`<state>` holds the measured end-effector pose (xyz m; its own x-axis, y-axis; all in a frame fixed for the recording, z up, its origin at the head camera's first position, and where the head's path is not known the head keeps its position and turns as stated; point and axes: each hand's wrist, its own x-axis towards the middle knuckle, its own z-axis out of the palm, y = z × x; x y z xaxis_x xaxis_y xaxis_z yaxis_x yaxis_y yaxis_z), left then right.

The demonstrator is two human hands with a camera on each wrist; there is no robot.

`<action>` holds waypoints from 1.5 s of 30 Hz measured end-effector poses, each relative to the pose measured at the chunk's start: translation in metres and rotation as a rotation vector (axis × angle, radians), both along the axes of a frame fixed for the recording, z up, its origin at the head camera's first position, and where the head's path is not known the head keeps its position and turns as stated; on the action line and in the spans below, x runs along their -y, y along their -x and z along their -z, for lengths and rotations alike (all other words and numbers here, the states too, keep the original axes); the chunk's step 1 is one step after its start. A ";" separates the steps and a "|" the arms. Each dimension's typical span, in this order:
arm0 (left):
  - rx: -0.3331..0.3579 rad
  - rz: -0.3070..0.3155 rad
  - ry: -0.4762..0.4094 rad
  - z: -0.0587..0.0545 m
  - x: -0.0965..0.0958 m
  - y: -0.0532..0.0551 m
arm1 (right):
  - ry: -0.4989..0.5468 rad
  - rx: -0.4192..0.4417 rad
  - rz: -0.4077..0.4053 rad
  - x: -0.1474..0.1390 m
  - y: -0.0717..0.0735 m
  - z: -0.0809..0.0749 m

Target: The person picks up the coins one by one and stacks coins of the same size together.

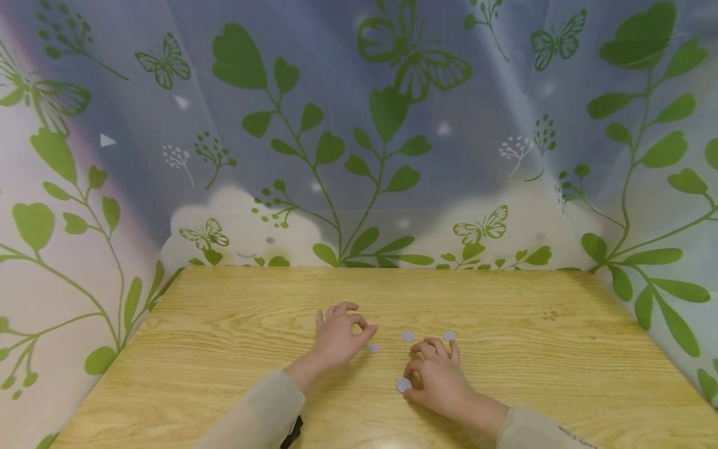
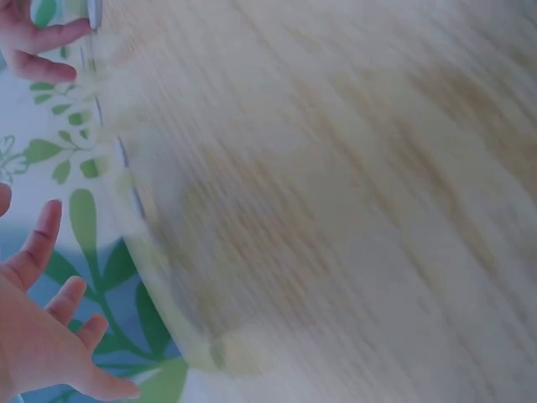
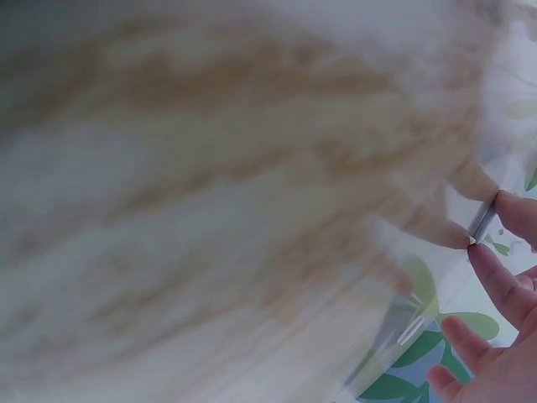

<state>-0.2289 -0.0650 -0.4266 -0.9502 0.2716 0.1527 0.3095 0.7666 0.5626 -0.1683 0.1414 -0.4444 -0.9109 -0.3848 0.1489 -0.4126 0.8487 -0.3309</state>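
My right hand (image 1: 443, 381) pinches a flat round silver-grey coin (image 1: 403, 385) between thumb and forefinger, low over the table. In the right wrist view the coin (image 3: 483, 220) is seen edge-on between the fingertips. My left hand (image 1: 338, 338) hovers with thumb and forefinger bent toward each other, nothing between them. The left wrist view shows its fingers (image 2: 35, 252) spread apart. Just beside its thumb lies another coin (image 1: 374, 348), flat on the wood. Two more coins, a middle coin (image 1: 408, 336) and a right-hand coin (image 1: 449, 335), lie beyond the right hand.
The wood-grain table (image 1: 224, 324) reaches back to a patterned curtain (image 1: 314, 156) with green leaves and butterflies. The curtain also hangs along both sides. A small black object (image 1: 292, 431) shows under the left sleeve.
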 end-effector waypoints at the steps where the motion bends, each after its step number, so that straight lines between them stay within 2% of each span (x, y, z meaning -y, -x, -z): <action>1: -0.002 -0.003 0.004 0.001 0.002 0.001 | 0.000 0.000 -0.002 0.000 0.000 0.000; 8: 0.012 0.014 0.017 0.007 0.013 0.005 | 0.003 0.006 -0.003 0.000 0.000 -0.001; 13: 0.016 0.021 0.066 0.012 0.018 0.009 | 0.005 0.012 0.005 0.000 -0.001 -0.001; 18: 0.005 0.013 0.106 0.017 0.019 0.013 | -0.001 0.011 0.003 0.001 -0.001 -0.001; 25: 0.022 0.039 0.129 0.022 0.017 0.017 | -0.001 0.012 0.001 0.002 -0.001 0.000; 30: 0.038 0.054 0.134 0.023 0.014 0.016 | -0.005 0.010 0.003 0.003 -0.001 -0.001; 45: 0.041 0.046 0.172 0.019 0.010 0.016 | -0.010 0.035 0.007 0.004 -0.001 -0.004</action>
<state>-0.2452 -0.0752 -0.4460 -0.9407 0.3336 0.0614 0.3258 0.8380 0.4378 -0.1669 0.1373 -0.4403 -0.9181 -0.3800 0.1128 -0.3951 0.8546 -0.3370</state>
